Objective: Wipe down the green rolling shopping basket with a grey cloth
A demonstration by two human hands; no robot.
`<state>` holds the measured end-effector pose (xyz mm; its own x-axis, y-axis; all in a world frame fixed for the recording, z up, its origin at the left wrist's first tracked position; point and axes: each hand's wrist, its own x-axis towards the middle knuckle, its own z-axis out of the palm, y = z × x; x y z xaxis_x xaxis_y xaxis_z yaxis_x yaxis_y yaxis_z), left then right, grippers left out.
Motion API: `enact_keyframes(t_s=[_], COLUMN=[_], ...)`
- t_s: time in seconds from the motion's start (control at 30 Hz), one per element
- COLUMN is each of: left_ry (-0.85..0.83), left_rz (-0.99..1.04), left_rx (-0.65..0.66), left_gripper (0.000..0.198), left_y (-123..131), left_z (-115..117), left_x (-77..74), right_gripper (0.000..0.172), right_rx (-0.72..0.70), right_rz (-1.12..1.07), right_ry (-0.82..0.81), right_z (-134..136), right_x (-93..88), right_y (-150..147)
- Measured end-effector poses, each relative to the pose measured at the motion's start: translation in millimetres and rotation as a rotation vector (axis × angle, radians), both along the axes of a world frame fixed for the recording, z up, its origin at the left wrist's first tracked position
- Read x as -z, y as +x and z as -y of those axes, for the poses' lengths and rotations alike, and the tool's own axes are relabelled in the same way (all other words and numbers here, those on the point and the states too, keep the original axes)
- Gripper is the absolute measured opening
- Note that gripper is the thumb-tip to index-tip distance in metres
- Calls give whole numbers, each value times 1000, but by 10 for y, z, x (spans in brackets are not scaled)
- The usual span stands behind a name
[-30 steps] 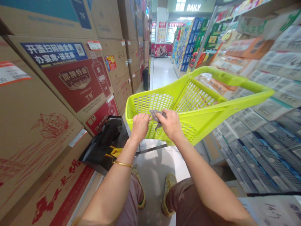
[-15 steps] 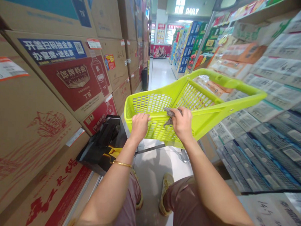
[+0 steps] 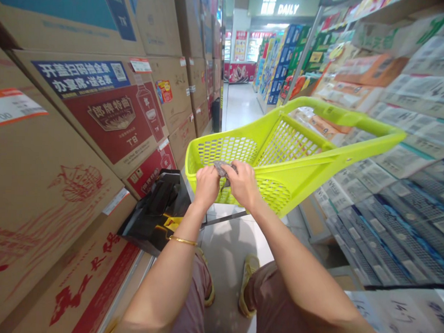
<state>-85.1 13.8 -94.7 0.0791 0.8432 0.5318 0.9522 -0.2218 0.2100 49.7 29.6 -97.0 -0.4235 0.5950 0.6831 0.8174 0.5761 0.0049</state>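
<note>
A lime-green plastic shopping cart [image 3: 312,172] stands before me, side-on, its handle [image 3: 379,135] up at the right. My left hand [image 3: 207,186] is closed over the near rim, close to the cart's narrow front end. Right beside it, my right hand [image 3: 243,184] presses a crumpled grey cloth [image 3: 222,170] against the same rim. Part of the cloth sticks out between the two hands, and the rest is hidden under the right fingers. The basket's perforated walls show no goods inside.
Stacked cardboard cartons [image 3: 110,119] line the left side. A black box-like item [image 3: 155,212] with a yellow part stands on the floor by them. Shelves of packaged paper goods [image 3: 400,168] crowd the right. Between them the tiled aisle [image 3: 240,106] runs ahead to more displays.
My right hand has slid left along the rim with the grey cloth, up to my left hand. The left hand keeps its grip on the rim.
</note>
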Motion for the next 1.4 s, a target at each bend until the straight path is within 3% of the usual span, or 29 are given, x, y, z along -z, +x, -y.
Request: enact_keyframes(t_s=[0.13, 0.37, 0.57, 0.73, 0.83, 1.07, 1.4], left_ry=[-7, 4, 24, 10, -3, -25, -10], left_rz=[-32, -40, -11, 19, 42, 35, -16], left_rx=[10, 6, 4, -4, -4, 38, 68], left_gripper=[23, 24, 23, 22, 22, 23, 25], left_y=[-12, 7, 39, 79, 80, 6, -41], left_z=[-7, -8, 9, 26, 26, 29, 98], left_x=[-6, 15, 24, 24, 19, -14, -27], right_gripper=[36, 35, 35, 35, 36, 34, 33], right_rx=[10, 86, 156, 59, 58, 3, -1], right_rz=[60, -58, -237, -204, -217, -20, -71], right_ry=[1, 31, -3, -68, -76, -77, -50], right_z=[-39, 6, 43, 127, 142, 16, 66], right_x=[-63, -131, -81, -11, 1, -48, -204], right_y=[256, 655, 414, -52, -178, 72, 536])
